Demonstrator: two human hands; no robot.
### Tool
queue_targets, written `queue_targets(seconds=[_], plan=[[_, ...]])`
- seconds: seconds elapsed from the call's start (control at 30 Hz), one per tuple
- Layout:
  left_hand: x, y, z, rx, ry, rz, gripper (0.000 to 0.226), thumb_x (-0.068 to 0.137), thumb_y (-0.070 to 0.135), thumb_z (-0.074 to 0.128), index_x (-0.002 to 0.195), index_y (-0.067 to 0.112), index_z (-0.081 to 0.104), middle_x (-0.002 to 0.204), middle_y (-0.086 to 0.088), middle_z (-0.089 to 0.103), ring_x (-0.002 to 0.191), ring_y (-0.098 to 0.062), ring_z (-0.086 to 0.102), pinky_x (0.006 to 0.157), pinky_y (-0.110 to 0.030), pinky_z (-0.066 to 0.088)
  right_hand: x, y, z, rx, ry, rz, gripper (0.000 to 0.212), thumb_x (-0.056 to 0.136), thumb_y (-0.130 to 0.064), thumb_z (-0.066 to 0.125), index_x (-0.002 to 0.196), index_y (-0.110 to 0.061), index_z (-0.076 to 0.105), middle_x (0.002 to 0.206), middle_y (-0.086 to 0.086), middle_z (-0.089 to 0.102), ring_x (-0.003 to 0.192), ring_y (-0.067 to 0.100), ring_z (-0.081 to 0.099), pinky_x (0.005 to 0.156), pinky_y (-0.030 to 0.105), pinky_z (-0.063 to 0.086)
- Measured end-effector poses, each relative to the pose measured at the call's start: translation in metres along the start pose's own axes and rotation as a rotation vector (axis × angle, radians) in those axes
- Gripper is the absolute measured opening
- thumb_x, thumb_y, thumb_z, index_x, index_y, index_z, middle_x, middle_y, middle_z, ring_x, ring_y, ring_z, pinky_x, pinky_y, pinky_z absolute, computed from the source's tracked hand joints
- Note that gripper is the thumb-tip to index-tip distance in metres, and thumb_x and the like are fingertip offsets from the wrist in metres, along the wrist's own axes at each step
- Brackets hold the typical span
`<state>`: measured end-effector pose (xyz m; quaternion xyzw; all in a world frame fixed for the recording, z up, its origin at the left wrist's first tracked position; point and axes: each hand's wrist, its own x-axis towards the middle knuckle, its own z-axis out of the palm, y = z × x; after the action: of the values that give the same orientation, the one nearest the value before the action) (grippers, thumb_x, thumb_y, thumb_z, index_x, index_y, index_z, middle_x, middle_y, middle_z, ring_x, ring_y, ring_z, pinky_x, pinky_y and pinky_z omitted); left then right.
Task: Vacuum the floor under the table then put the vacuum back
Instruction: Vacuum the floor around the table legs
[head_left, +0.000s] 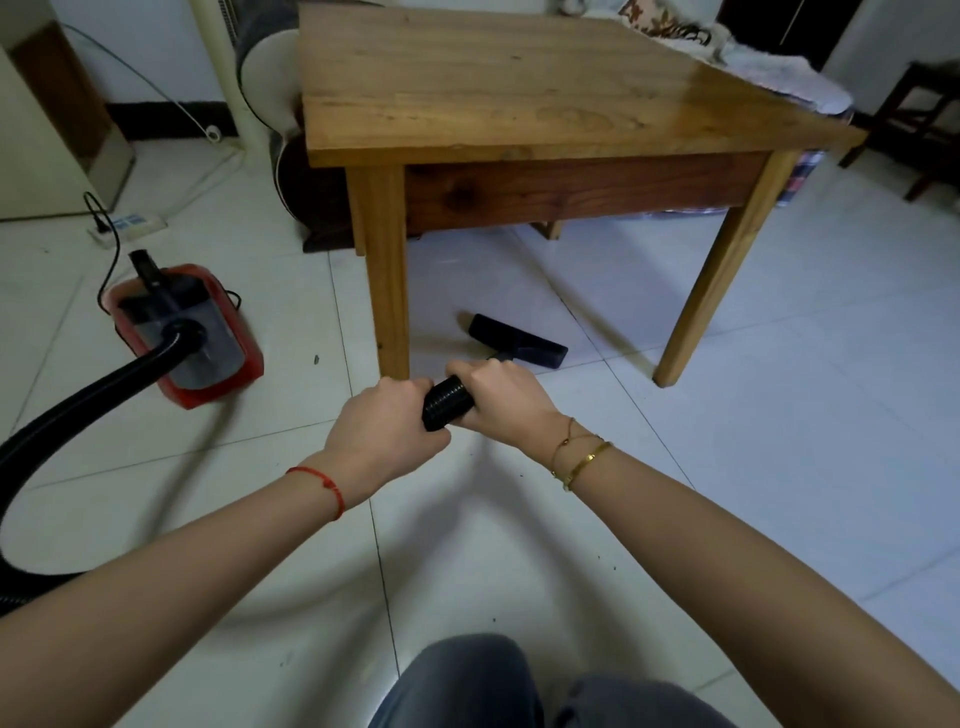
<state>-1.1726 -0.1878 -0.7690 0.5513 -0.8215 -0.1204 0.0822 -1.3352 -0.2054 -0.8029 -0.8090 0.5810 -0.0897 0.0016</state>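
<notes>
A square wooden table (519, 88) stands ahead on a white tiled floor (753, 415). Both hands grip the black ribbed vacuum wand (448, 404) side by side: my left hand (387, 423) on its near end, my right hand (501, 397) further along. The black floor nozzle (519, 340) rests on the tiles under the table's front edge, between the two front legs. The red and grey vacuum body (192, 332) sits on the floor to the left. Its black hose (78, 410) curves away to the left edge.
A white power strip (130, 226) with the vacuum's cord plugged in lies at the back left beside a pale cabinet (47, 130). A dark rounded object (291, 171) stands behind the table's left leg. A dark stool (919, 119) stands at the far right. Small dark specks dot the tiles.
</notes>
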Motion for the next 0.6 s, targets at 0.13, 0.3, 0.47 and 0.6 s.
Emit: queue_targets(seconds=[0.13,0.3,0.47,0.6], plan=[[0.009,0.007,0.008,-0.006,-0.015,0.003,0.017,0.078,0.029,0.058,0.093,0.021,0.055,0.068,0.003,0.055,0.063,-0.022,0.055,0.051,-0.026,0.039,0.000,0.008,0.001,-0.009,-0.020,0.038,0.031,0.086,-0.039,0.059,0.096,-0.012,0.049,0.089,0.009,0.064,0.077,0.034,0.061,0.056,0.030,0.032],[0.045,0.023,0.030,0.003,0.002,0.019,0.016,0.079,0.028,0.057,0.093,0.020,0.054,0.065,0.005,0.051,0.058,-0.019,0.051,0.046,-0.023,0.035,0.009,0.043,0.011,-0.009,-0.033,0.106,0.032,0.086,-0.035,0.060,0.101,-0.009,0.049,0.094,0.012,0.062,0.082,0.035,0.061,0.059,0.031,0.033],[0.093,0.035,0.060,-0.015,0.000,0.030,0.016,0.079,0.027,0.056,0.094,0.021,0.052,0.070,0.002,0.057,0.061,-0.021,0.055,0.048,-0.026,0.037,0.027,0.087,0.028,-0.036,-0.046,0.156,0.032,0.088,-0.033,0.059,0.104,-0.008,0.049,0.097,0.013,0.061,0.085,0.035,0.061,0.059,0.032,0.034],[0.138,0.044,0.081,-0.034,0.011,0.035,0.016,0.078,0.025,0.054,0.093,0.019,0.051,0.074,-0.003,0.060,0.066,-0.027,0.059,0.052,-0.028,0.042,0.046,0.128,0.037,-0.079,-0.023,0.185,0.031,0.088,-0.031,0.059,0.106,-0.008,0.049,0.098,0.014,0.062,0.086,0.035,0.061,0.059,0.030,0.031]])
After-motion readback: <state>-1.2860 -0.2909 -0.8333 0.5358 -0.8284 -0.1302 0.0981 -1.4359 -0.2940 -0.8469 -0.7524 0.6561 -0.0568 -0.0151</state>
